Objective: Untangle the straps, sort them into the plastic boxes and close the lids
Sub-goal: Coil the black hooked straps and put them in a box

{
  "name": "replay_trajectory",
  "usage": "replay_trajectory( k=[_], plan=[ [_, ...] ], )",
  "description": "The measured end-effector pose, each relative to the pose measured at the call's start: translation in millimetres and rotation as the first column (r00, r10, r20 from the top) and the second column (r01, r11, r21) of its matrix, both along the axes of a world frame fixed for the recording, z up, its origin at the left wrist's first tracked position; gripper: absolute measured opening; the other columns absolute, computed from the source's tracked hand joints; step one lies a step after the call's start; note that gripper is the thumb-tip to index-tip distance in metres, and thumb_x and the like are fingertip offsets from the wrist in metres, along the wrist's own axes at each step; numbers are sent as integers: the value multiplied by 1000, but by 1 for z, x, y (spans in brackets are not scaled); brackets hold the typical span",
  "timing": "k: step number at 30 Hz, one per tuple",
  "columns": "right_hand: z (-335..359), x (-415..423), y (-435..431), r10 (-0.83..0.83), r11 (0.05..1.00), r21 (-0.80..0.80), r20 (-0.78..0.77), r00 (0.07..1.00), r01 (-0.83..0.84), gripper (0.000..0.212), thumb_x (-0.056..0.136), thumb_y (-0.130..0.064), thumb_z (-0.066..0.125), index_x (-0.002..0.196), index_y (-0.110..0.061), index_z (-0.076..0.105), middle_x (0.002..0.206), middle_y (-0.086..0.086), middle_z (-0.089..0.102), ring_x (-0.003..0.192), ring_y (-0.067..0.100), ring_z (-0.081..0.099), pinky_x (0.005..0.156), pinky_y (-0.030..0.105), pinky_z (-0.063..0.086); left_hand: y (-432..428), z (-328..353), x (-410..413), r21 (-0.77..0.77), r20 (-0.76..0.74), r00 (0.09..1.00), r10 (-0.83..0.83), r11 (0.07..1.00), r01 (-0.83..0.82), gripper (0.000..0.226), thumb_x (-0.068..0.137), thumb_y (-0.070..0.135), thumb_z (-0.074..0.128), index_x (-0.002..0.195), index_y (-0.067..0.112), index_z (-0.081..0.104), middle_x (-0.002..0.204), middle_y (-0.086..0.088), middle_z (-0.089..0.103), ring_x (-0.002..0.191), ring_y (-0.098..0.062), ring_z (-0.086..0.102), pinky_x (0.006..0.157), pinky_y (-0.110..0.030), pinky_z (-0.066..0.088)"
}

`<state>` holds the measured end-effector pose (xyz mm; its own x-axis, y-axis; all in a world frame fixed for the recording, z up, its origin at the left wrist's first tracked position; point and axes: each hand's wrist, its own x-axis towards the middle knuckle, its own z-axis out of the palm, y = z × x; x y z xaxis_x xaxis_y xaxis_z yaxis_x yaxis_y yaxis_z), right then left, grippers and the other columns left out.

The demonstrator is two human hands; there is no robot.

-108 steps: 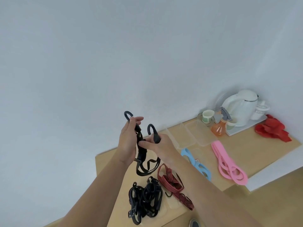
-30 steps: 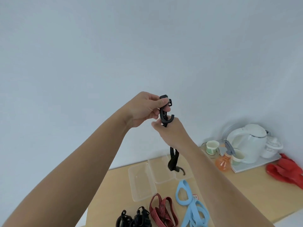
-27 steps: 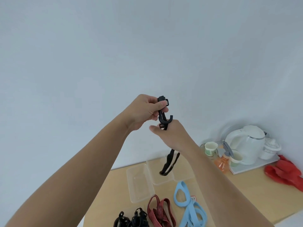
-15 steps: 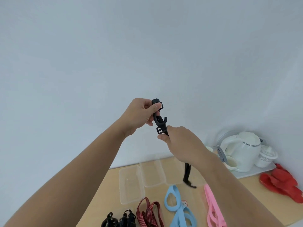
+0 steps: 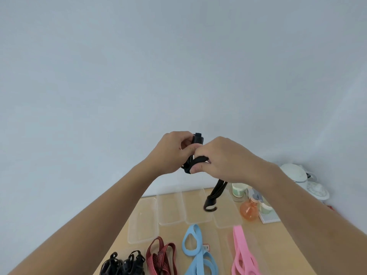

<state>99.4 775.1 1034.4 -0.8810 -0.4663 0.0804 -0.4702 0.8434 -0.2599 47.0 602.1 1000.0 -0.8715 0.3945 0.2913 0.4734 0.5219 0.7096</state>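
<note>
Black hooked strap (image 5: pixel 218 188) was held up before the pale wall by both hands, above a wooden table (image 5: pixel 270 245). The left hand (image 5: pixel 172 153) gripped its upper end, fingers curled round the buckle. The right hand (image 5: pixel 226 159) pinched a fold of strap just beside it, knuckles touching the left. The free end hung below the right hand, its hook (image 5: pixel 209 206) dangling in front of the clear plastic boxes (image 5: pixel 170 207) lying in a row. Nearer lay a black strap bundle (image 5: pixel 123 264), red striped straps (image 5: pixel 160 259), blue straps (image 5: pixel 196 253) and pink straps (image 5: pixel 243 257), side by side.
</note>
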Motion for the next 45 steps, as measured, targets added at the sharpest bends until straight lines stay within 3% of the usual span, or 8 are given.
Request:
replay_trajectory(
  k=[15,19,25,29,32,36,40,45],
  plan=[
    [18,-41,65,259,854,-516,299,918,-73,12,85,-17,80,93,-14,71,72,-5,70,63,11,56,66,27,44,11,11,26,42,344,878,-333,939,340,28,106,4,42,116,12,67,81,-3,60,68,-15,55,71,-28,49],
    [1,-54,73,354,696,-718,338,872,-3,8,90,-15,72,86,-9,70,65,-4,58,52,9,36,48,21,26,5,14,23,147,414,784,-462,884,444,25,106,6,46,124,6,63,106,-34,60,89,-45,57,89,-57,49],
    [-47,-55,49,339,406,-889,361,869,211,37,92,-43,55,69,-14,60,54,-4,31,44,8,22,42,18,21,6,-1,11,528,427,719,-548,797,294,25,94,8,58,112,13,74,94,-15,61,88,-33,51,81,-44,43],
    [-88,-43,17,137,268,-877,445,885,400,51,105,-41,47,78,-1,63,59,10,52,49,20,43,49,24,34,18,-14,5,662,379,792,-479,738,130,22,93,9,62,110,5,75,105,-22,66,95,-36,54,86,-45,44],
    [-104,-33,-1,68,266,-822,536,841,503,37,99,-2,35,73,-15,59,53,-5,41,43,10,28,42,20,23,30,-23,3,681,385,859,-337,732,-18,16,96,2,63,106,-6,72,97,-24,69,80,-30,60,71,-31,49],
    [-110,-27,-9,-20,368,-736,604,797,567,34,105,-29,46,81,-11,62,56,-4,49,44,9,40,49,22,39,42,-40,2,580,341,935,-102,805,-124,13,93,-6,55,90,-7,67,78,-21,63,67,-30,47,58,-37,38],
    [-112,-19,-6,-24,500,-672,620,784,547,38,104,-36,46,83,-11,65,52,-5,50,49,14,52,65,34,53,42,-44,1,457,230,964,132,860,-227,17,96,-2,55,93,5,70,75,-6,70,66,-18,62,61,-31,52],
    [-105,-11,-1,-221,846,-429,259,940,317,45,98,-48,56,67,-16,50,55,-5,47,49,13,39,50,27,32,38,-54,4,310,114,968,221,918,-246,22,93,-5,51,91,12,64,77,2,71,72,-10,66,68,-19,52]
  ],
)
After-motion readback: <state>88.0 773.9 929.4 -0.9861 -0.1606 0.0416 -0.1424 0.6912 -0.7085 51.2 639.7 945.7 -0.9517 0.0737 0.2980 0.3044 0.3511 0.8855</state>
